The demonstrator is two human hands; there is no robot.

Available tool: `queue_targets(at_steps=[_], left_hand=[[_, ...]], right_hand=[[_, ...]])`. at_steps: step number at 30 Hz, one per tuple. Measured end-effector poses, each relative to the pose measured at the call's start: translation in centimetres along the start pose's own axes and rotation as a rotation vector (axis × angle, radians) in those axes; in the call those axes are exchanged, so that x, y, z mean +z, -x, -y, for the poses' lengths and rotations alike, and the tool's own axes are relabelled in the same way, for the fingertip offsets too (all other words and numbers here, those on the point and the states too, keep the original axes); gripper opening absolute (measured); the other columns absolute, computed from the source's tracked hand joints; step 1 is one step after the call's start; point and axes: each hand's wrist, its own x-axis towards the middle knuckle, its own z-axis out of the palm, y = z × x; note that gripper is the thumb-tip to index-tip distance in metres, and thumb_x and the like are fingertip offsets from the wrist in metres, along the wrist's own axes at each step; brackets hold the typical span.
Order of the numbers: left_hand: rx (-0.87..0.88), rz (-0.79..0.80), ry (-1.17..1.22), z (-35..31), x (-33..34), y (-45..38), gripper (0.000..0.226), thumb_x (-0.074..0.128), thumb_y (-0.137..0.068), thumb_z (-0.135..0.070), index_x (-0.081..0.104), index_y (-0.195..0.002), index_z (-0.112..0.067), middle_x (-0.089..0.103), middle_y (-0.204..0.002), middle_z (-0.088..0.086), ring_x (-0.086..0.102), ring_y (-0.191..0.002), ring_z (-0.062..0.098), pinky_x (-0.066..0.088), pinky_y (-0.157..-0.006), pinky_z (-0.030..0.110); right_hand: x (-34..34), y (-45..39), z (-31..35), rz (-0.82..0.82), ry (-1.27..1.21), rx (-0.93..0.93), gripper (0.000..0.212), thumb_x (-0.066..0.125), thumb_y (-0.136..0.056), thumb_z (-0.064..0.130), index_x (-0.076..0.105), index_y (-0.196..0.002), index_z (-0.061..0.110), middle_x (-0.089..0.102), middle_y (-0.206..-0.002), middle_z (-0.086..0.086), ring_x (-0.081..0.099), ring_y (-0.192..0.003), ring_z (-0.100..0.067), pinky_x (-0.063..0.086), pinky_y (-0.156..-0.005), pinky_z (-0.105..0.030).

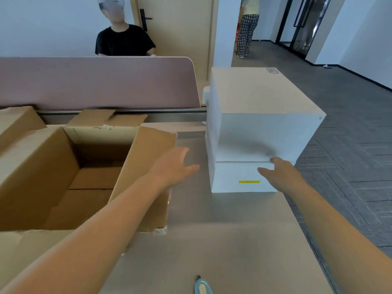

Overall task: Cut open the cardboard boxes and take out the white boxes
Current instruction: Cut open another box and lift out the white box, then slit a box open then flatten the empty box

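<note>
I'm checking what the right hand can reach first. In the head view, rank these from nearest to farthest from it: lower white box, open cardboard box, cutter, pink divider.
From the right hand:
1. Lower white box, at the fingertips, under the upper white box.
2. Open cardboard box, to the left.
3. Cutter, at the table's near edge.
4. Pink divider, far back left.

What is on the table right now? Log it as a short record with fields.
open cardboard box: at left, flaps up, no white box visible inside
white boxes: upper white box stacked on lower white box at the table's right edge
left hand: open, in the air between carton and stack
right hand: fingers touching the stack's front
cutter: blue-handled cutter at near edge
table: grey table
</note>
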Motion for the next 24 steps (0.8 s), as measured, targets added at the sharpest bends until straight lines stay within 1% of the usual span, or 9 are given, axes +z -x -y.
queue_targets(at_steps=[3, 5, 8, 12, 16, 18, 20, 22, 24], left_hand=[[0.051, -0.042, -0.277, 3.7, -2.8, 3.6, 0.063, 0.048, -0.093, -0.041, 0.022, -0.145, -0.015, 0.027, -0.15, 0.005, 0.026, -0.138, 0.023, 0.025, -0.11, 0.038], [0.083, -0.066, -0.434, 6.9, -4.4, 6.0, 0.061, 0.046, -0.093, -0.042, 0.025, -0.143, -0.015, 0.029, -0.149, 0.006, 0.025, -0.138, 0.025, 0.025, -0.11, 0.039], [0.051, -0.034, -0.59, 12.4, -6.2, 9.7, 0.064, 0.04, -0.095, -0.047, 0.017, -0.147, -0.018, 0.017, -0.155, 0.004, 0.01, -0.144, 0.023, 0.015, -0.115, 0.037], [-0.072, 0.043, -0.517, 18.9, -7.6, 14.7, 0.076, 0.042, -0.089, -0.058, 0.014, -0.148, -0.021, 0.008, -0.157, 0.001, 0.003, -0.145, 0.02, 0.009, -0.116, 0.037], [-0.124, 0.088, -0.493, 23.7, -7.6, 18.8, 0.103, 0.055, -0.072, -0.07, 0.006, -0.149, -0.021, -0.001, -0.158, -0.001, -0.003, -0.145, 0.018, 0.007, -0.116, 0.037], [-0.129, 0.102, -0.485, 25.2, -6.9, 20.4, 0.115, 0.061, -0.066, -0.07, -0.001, -0.149, -0.022, -0.008, -0.157, -0.001, -0.007, -0.144, 0.018, 0.004, -0.116, 0.038], [-0.123, 0.11, -0.494, 26.2, -6.2, 21.7, 0.124, 0.065, -0.062, -0.07, -0.01, -0.148, -0.02, -0.015, -0.156, 0.0, -0.011, -0.144, 0.019, -0.001, -0.116, 0.036], [-0.106, 0.091, -0.512, 26.7, -5.6, 22.7, 0.133, 0.068, -0.057, -0.07, -0.015, -0.146, -0.018, -0.019, -0.155, 0.001, -0.016, -0.143, 0.02, -0.007, -0.115, 0.034], [-0.1, 0.079, -0.517, 26.8, -5.4, 23.4, 0.136, 0.07, -0.055, -0.069, -0.018, -0.146, -0.017, -0.021, -0.154, 0.002, -0.017, -0.143, 0.021, -0.009, -0.114, 0.032]], right_hand=[[2.4, 3.2, 3.9, -0.029, 0.102, -0.071, 0.052, 0.048, -0.091, 0.03, 0.036, -0.135, 0.005, 0.039, -0.137, -0.015, 0.044, -0.12, -0.031, 0.039, -0.096, -0.039], [4.4, 5.7, 6.7, -0.031, 0.153, -0.133, 0.052, 0.048, -0.092, 0.03, 0.036, -0.136, 0.006, 0.038, -0.14, -0.013, 0.039, -0.127, -0.031, 0.036, -0.101, -0.04], [7.9, 9.3, 10.5, -0.028, 0.182, -0.242, 0.053, 0.048, -0.092, 0.031, 0.034, -0.138, 0.006, 0.034, -0.143, -0.013, 0.031, -0.132, -0.03, 0.031, -0.105, -0.04], [13.4, 13.3, 14.5, 0.001, 0.149, -0.412, 0.052, 0.05, -0.091, 0.035, 0.038, -0.134, 0.009, 0.034, -0.144, -0.01, 0.031, -0.132, -0.028, 0.029, -0.109, -0.04], [18.0, 16.9, 17.0, 0.066, 0.152, -0.583, 0.06, 0.048, -0.09, 0.045, 0.029, -0.141, 0.018, 0.024, -0.15, -0.001, 0.019, -0.139, -0.021, 0.018, -0.113, -0.038], [19.4, 18.2, 17.7, 0.145, 0.168, -0.627, 0.07, 0.049, -0.086, 0.052, 0.022, -0.144, 0.022, 0.015, -0.154, 0.002, 0.007, -0.143, -0.019, 0.01, -0.116, -0.039], [20.5, 19.2, 18.1, 0.218, 0.262, -0.669, 0.085, 0.052, -0.081, 0.06, 0.012, -0.146, 0.024, 0.004, -0.156, 0.001, -0.006, -0.144, -0.02, 0.0, -0.116, -0.042], [21.3, 19.7, 18.0, 0.242, 0.412, -0.71, 0.099, 0.054, -0.074, 0.067, 0.0, -0.147, 0.026, -0.005, -0.157, -0.001, -0.016, -0.143, -0.024, -0.008, -0.115, -0.047], [21.7, 20.1, 17.6, 0.227, 0.531, -0.741, 0.112, 0.056, -0.068, 0.071, -0.009, -0.146, 0.025, -0.013, -0.156, -0.004, -0.021, -0.141, -0.028, -0.012, -0.113, -0.051]])
